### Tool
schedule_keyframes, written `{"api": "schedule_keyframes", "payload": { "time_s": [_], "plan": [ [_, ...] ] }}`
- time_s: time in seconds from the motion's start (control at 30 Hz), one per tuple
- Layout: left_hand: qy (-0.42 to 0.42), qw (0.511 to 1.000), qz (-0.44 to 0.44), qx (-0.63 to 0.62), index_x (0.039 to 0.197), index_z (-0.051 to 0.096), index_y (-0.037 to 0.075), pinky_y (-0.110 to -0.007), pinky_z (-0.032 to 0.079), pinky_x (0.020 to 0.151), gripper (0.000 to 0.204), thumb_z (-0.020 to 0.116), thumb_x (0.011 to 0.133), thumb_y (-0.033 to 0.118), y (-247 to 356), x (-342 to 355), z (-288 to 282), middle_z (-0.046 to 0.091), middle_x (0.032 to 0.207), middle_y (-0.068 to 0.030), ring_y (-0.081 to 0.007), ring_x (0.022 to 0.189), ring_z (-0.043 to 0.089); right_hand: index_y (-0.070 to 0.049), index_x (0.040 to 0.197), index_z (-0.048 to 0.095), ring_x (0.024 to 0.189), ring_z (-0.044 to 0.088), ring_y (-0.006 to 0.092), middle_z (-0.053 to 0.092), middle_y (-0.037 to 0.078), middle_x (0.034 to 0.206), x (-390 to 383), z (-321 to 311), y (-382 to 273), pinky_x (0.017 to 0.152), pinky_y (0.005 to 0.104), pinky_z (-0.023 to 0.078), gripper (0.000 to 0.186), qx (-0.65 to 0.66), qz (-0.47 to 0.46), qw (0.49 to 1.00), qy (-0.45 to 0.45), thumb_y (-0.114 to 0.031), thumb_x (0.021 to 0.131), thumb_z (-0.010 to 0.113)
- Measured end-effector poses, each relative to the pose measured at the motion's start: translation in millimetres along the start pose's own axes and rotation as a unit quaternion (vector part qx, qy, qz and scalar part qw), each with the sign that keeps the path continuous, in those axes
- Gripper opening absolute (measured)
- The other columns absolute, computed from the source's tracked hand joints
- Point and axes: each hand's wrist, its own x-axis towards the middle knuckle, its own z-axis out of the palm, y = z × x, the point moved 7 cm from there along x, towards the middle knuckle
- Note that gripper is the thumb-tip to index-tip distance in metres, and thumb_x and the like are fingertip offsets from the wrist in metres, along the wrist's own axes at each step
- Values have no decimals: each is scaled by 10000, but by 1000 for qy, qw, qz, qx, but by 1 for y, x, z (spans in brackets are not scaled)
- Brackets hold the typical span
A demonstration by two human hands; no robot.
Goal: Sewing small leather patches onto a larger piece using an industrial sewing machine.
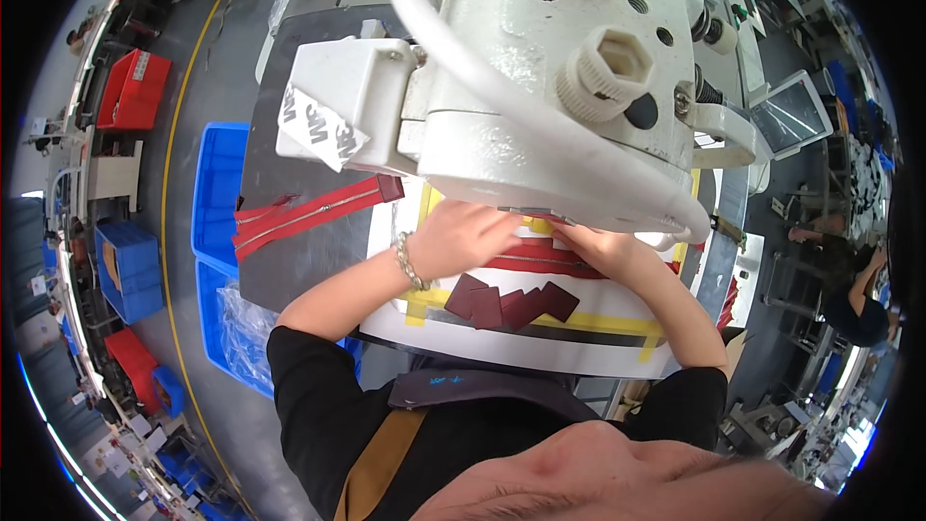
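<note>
A white sewing machine (540, 150) fills the upper middle, and both my hands meet under its head. A red zipper (545, 262) lies across the white work surface between them. With bent fingers pressed together, my left hand (463, 237) grips the zipper's far side near the needle area. My right hand (608, 249) is closed on the zipper from the other side, its fingertips partly covered by the machine head. Several dark red fabric patches (503, 307) lie overlapping just in front of the hands. More red zippers (323, 212) rest on the table to the left.
Yellow tape (617, 325) marks the white work surface. A thick white cable (502, 87) curves over the machine. Blue crates (217, 198), one holding clear plastic, stand at the table's left. A tablet-like screen (793, 116) is at the far right, with a person seated beyond.
</note>
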Motion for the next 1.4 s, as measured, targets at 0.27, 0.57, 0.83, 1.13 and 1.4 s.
{"api": "schedule_keyframes", "payload": {
  "time_s": [0.27, 0.57, 0.83, 1.13, 1.4],
  "plan": [
    [7, 1000, -19, 14, 954, 664, 86, -340, 508, 739, 264, 729, 762, 256, -18, 6, -10, 639, 931, -11, -208, 891, 611, -88, 1044, 696, 891, 649, 266, 684, 67, 937, 6, -8, -10, 794, 368, 521, 341, -11, -2, 1000, 7, -104, 712, 771],
    [-15, 1000, -10, 20, 1032, 644, 81, -328, 475, 765, 277, 691, 793, 213, -15, 7, -4, 637, 975, 1, -184, 927, 599, -99, 1063, 711, 876, 666, 249, 701, 63, 899, 7, -8, -7, 824, 361, 519, 374, 6, -11, 1000, 17, -92, 698, 796],
    [-31, 999, 1, 41, 1059, 645, 72, -287, 429, 703, 286, 676, 804, 198, -13, 3, 4, 628, 997, 6, -139, 915, 589, -95, 1084, 709, 840, 676, 228, 715, 50, 902, 1, -3, -4, 836, 358, 521, 388, -13, -27, 999, 21, -92, 705, 792],
    [-5, 999, -24, -27, 1055, 635, 89, -321, 503, 663, 303, 678, 810, 264, -29, 1, -3, 635, 985, -3, -183, 810, 628, -96, 1071, 704, 835, 681, 207, 704, 28, 934, 3, -5, -8, 785, 325, 545, 387, -37, -21, 999, 7, -111, 694, 791],
    [-48, 997, -3, -63, 1082, 583, 150, -307, 511, 556, 307, 661, 828, 304, -39, 2, 2, 641, 912, 3, -181, 700, 641, -91, 1086, 691, 833, 685, 207, 696, 39, 969, 0, 1, -3, 752, 315, 564, 374, -22, 5, 999, -23, -93, 722, 777]
  ]
}}
